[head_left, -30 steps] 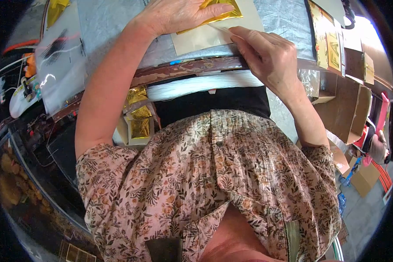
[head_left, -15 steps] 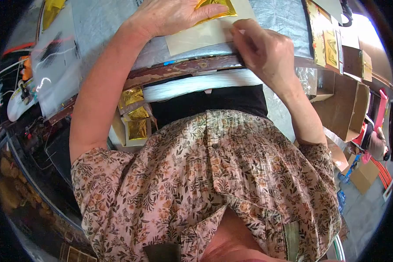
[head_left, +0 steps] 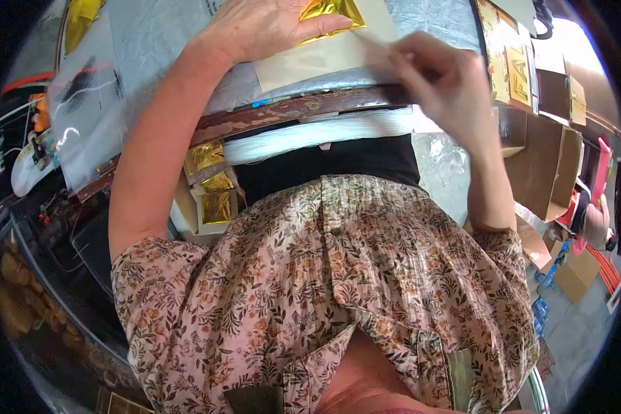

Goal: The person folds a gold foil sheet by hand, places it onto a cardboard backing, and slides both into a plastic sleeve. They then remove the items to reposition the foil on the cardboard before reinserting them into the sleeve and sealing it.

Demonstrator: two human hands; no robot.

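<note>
My left hand (head_left: 269, 29) lies flat over a shiny gold foil piece (head_left: 332, 12), its thumb stretched across the foil. The top edge of the view cuts off its other fingers. Under the foil is a cream sheet (head_left: 303, 65) on the plastic-covered tabletop (head_left: 165, 52). To the right, my right hand (head_left: 448, 83) is raised near the table's front edge, apart from the sheet. Its fingers are curled together in a pinch and blurred by motion. A faint streak shows by the fingertips, but I cannot make out what they hold.
Below the table's worn wooden edge (head_left: 303, 105), an open box holds several gold foil packets (head_left: 216, 207). Another gold piece (head_left: 83, 21) lies at far left. Cardboard boxes (head_left: 541, 165) stand at right, near another person's hand (head_left: 595, 217).
My right hand has moved right, away from the cream sheet, its fingers still curled. The left hand has stayed over the gold foil. The whole view has shifted slightly.
</note>
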